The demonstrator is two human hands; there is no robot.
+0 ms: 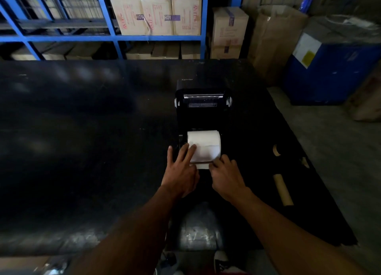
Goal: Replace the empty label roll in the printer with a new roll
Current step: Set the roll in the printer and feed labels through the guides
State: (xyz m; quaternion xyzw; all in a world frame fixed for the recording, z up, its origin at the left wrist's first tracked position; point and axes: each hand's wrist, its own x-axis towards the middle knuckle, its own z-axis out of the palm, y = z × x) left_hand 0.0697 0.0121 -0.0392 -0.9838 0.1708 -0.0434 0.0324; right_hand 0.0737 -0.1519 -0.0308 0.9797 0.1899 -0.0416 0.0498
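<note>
label roll is sitting in the open printer on the dark surface, axis running left-right | left hand is resting spread on its left front | right hand is pinching the loose paper end just below it

Printer on table, lid open; roll in its bay. Cardboard tubes right of it. Shelves with boxes behind.
</note>
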